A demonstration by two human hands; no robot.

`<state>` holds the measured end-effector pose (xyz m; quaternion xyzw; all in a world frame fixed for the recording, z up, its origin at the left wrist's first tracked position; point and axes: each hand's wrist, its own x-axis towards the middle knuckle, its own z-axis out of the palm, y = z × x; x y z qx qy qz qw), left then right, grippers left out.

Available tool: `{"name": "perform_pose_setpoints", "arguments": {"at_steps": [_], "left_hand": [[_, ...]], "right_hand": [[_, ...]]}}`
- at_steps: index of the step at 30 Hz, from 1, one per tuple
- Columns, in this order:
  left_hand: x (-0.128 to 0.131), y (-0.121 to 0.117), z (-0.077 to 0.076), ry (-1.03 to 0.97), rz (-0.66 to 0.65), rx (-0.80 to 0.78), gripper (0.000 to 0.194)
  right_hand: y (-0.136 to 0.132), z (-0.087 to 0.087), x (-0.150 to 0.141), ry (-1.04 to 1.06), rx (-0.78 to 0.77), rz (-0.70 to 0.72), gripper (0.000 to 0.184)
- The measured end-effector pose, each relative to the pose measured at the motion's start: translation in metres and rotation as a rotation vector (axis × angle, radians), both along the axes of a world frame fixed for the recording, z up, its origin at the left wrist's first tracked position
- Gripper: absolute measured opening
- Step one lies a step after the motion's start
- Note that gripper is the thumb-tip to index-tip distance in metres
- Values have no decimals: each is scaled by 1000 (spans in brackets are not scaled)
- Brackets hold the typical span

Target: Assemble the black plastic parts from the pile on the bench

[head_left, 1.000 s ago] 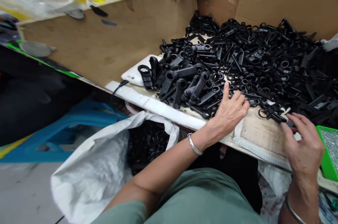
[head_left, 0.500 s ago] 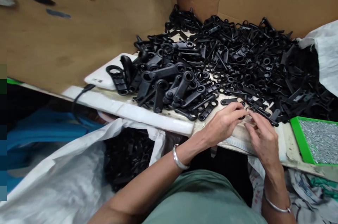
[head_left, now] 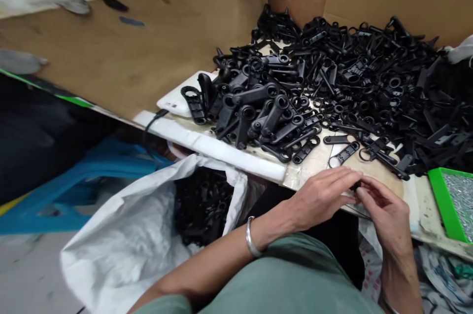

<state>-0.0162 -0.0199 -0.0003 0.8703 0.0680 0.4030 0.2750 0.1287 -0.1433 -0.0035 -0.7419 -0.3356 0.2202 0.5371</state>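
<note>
Nearest the camera, at about six o'clock, a green-clad lap fills the lower edge, and just above it the left hand [head_left: 321, 195] and the right hand [head_left: 384, 215] meet fingertip to fingertip over the near edge of the tabletop [head_left: 377, 176]. Both are pressed together around a small black part [head_left: 355, 186], pinched between thumb and fingers of each hand; most of it is hidden, so its shape cannot be told. A silver bangle [head_left: 251, 237] circles the left wrist. At eight o'clock, below the tabletop, an open white sack [head_left: 125, 245] holds more dark parts. At three o'clock a green tray [head_left: 441, 200] of small silvery fasteners sits at the tabletop's edge. Just beyond the hands, toward twelve o'clock, loose flat black links [head_left: 343, 154] lie apart on bare board, and beyond them the heap of black plastic parts [head_left: 332, 82] spreads to the cardboard walls [head_left: 166, 48]; a white device [head_left: 173, 102] with a cable lies at the heap's ten o'clock edge. By the look of it, the step in hand is fitting or checking one piece between the fingertips, and the next move would call for a steady pinch from one hand while the other frees itself.
</note>
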Motion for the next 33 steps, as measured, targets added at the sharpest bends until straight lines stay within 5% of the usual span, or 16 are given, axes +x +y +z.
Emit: {"name": "perform_pose_setpoints", "arguments": {"at_steps": [5,10,13,19,23,26,30,33], "left_hand": [[7,11,6,297,264,161,30],[19,15,10,612,285,240,20],[14,18,8,580,239,145,27],[-7,27,6,239,46,-182,41],[-13,32,11,194,-112,-312,40],[-11,30,8,102,-201,-607,42],[0,16,-3,-223,-252,-1347,65],[9,0,-2,-386,-248,-1653,65]], "right_hand": [[-8,-2,16,-573,-72,-40,32],[0,-2,19,-860,-117,149,31],[0,-1,20,-790,-136,202,28],[-2,12,15,-297,7,-38,38],[2,21,9,-143,42,69,31],[2,19,5,-51,52,104,28],[4,11,-7,26,147,-32,29],[3,8,-18,-277,179,-127,30]]}}
